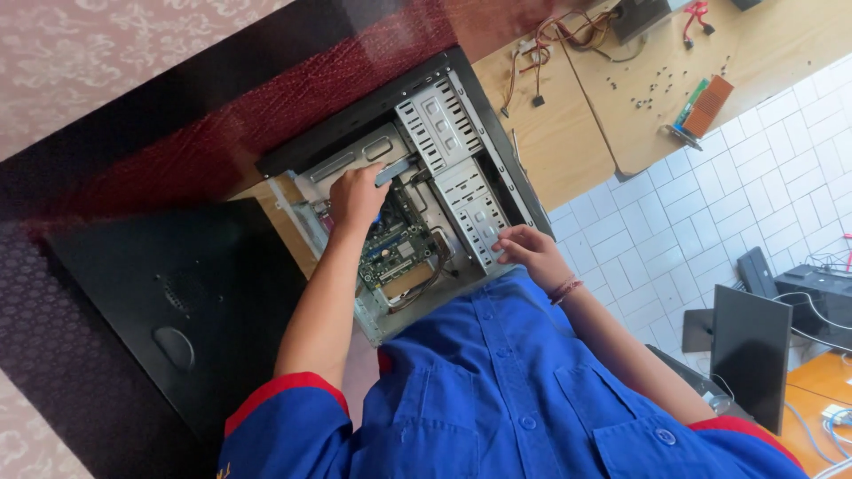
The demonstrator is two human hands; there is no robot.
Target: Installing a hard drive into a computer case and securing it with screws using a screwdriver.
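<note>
Inside the open computer case (pixel 497 133), the left hand (pixel 355 197) is closed on a grey optical drive (pixel 355 158); rigid and boxy, probably best gripped by its sides. The right hand (pixel 531 253) is laid flat, fingers loosely spread, against the perforated drive cage (pixel 470 208), whose thin sheet-metal edges may be sharp.

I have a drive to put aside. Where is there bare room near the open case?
The black panel beside the left hand's arm is bare. The wooden table has a free strip between the case and the loose cables. Farther along it is crowded with screws and a card. Inside the case both hands, right, fill the space.
</note>
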